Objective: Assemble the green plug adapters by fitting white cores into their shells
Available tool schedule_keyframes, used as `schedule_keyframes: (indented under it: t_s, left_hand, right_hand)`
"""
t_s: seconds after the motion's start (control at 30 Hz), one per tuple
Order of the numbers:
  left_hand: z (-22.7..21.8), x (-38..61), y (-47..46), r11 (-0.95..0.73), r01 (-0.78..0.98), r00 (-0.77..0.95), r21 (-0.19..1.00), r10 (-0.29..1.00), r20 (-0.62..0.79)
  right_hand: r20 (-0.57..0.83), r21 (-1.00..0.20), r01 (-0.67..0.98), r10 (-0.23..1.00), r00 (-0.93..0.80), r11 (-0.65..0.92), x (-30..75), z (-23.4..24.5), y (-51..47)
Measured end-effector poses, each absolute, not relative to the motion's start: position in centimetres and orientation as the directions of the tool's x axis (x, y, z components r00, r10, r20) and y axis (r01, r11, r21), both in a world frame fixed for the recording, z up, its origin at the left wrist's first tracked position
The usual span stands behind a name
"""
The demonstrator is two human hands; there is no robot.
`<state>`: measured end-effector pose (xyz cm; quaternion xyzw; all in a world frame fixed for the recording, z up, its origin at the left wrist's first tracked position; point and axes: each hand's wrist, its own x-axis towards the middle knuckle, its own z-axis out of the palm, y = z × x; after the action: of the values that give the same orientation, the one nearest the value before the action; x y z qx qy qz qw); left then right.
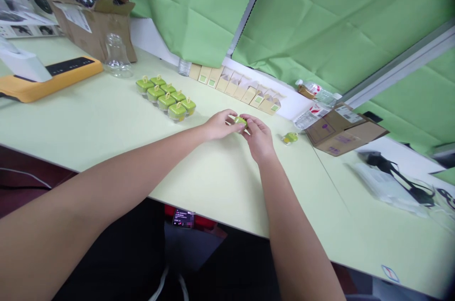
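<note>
My left hand [219, 125] and my right hand [259, 137] meet over the pale green table [106, 121], fingers closed together on one small green jar [241, 121]. Only a sliver of the jar shows between the fingertips. Left of my hands stands a cluster of several green-lidded jars [165, 96] in two rows. Another small green jar [290, 138] lies on its side just right of my right hand.
A row of small tan boxes [234, 85] lines the wall under green cloth. An open cardboard box [339, 130] and plastic bottles sit at right. A glass jar [116, 57], a yellow device [46, 78] and a large carton stand at left.
</note>
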<state>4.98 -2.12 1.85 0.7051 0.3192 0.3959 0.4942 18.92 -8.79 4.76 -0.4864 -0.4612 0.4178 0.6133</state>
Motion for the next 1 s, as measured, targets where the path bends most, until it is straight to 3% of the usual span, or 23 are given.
schedule_keyframes:
  t_s: [0.17,0.3,0.4,0.57,0.7,0.83,1.0]
  left_hand:
    - [1.8,4.2,-2.1,-0.493,0.163,0.552,0.854,0.763,0.335]
    - [1.5,3.8,-2.0,-0.567,0.303,0.569,0.766,0.753,0.331]
    - [1.1,3.4,-1.3,-0.593,0.413,0.507,0.691,0.78,0.367]
    - [1.4,2.7,-0.8,-0.584,0.577,0.403,0.571,0.812,0.422]
    - [3.0,3.1,-2.5,-0.782,0.432,0.47,0.45,0.621,0.627]
    - [3.8,3.6,-4.0,-0.88,0.222,0.642,0.42,0.456,0.617]
    - [3.6,3.5,-4.1,-0.882,0.135,0.663,0.451,0.419,0.621]
  right_hand:
    - [0.205,-0.976,0.006,0.909,0.363,0.217,19.0,4.9,-8.6]
    - [0.168,-0.955,-0.127,0.842,0.513,0.268,20.6,5.4,-8.6]
    - [0.085,-0.954,-0.214,0.873,0.481,0.211,21.5,5.2,-8.5]
    - [0.011,-0.976,-0.196,0.928,0.373,0.091,20.7,4.6,-8.6]
    - [-0.022,-0.986,-0.166,0.969,0.244,0.019,19.8,4.8,-9.0]
    - [-0.028,-0.996,-0.083,0.999,0.022,-0.026,20.0,5.0,-9.4]
    - [-0.101,-0.989,-0.101,0.994,-0.043,-0.105,20.5,4.6,-9.3]
